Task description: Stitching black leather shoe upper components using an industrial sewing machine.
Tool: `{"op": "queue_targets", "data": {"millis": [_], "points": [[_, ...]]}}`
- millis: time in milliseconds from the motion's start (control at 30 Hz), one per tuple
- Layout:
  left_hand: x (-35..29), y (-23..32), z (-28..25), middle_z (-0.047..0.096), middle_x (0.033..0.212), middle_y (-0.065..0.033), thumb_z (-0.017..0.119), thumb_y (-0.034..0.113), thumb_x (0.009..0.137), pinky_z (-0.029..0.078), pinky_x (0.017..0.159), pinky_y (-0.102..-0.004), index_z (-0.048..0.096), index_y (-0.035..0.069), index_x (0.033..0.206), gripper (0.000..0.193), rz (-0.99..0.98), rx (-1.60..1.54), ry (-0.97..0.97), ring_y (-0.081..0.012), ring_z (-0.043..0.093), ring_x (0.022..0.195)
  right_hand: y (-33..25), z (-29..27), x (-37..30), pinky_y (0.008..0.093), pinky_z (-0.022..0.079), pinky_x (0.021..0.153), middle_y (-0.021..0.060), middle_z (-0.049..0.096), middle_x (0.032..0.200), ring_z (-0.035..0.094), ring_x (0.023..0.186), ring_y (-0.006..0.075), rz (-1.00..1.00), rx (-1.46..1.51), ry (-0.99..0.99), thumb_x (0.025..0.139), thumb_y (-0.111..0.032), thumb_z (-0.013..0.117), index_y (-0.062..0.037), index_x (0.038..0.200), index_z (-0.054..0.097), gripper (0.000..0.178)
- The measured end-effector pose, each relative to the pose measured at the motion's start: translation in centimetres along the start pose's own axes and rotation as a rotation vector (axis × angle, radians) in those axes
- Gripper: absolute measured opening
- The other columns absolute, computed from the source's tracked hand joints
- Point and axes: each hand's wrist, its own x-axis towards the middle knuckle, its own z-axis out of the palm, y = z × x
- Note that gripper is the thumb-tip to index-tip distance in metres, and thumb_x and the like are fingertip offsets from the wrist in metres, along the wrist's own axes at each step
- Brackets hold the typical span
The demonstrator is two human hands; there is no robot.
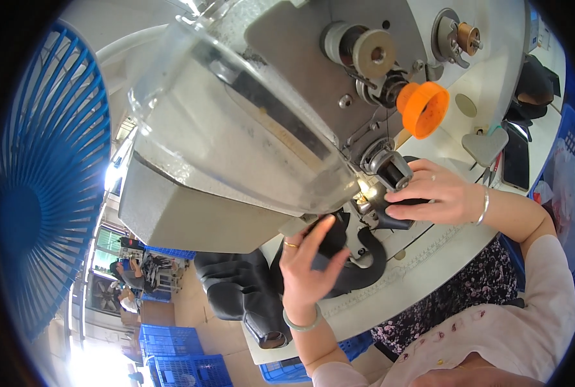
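Resting on a black piece (394, 224) at the sewing machine (313, 39), the right hand (437, 193) lay with fingers extended. The left hand (310, 264) adjoined dark material (332, 241), thumb apart; whether either gripped could not be told.

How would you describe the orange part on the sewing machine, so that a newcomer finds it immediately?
Start with the large grey sewing machine filling the upper middle of the view. On its right side, above the person's right hand, look for the short, cup-shaped part. Its bright orange colour sets it apart from the silver and brownish round fittings nearby.
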Motion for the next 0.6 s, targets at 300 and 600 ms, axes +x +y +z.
{"op": "queue_targets", "data": {"millis": [300,600], "points": [[0.6,1.3,2.5,0.059,0.117,-0.0151,0.08,0.006,0.062,0.049,0.088,-0.0366,0.067,0.0,0.112,0.053,0.098,-0.059,-0.048,-0.0304,0.059,0.101,0.3,0.4,1.3,0.0438,0.048,0.091,0.0056,0.059,0.109,0.059,0.103,0.0223,0.035,-0.058,-0.106,0.075,-0.012,0.07,-0.0121,0.093,0.07,0.018],[0.5,1.2,3.1,0.061,0.109,-0.0141,0.081,0.01,0.062,0.049,0.082,-0.036,0.068,0.003,0.11,0.05,0.069,-0.02,0.001,-0.0306,0.058,0.092,0.2,0.7,1.8,0.0451,0.048,0.096,0.0022,0.057,0.101,0.06,0.095,0.0199,0.074,0.021,-0.108,0.068,-0.006,0.069,-0.0134,0.093,0.068,0.026]]}}
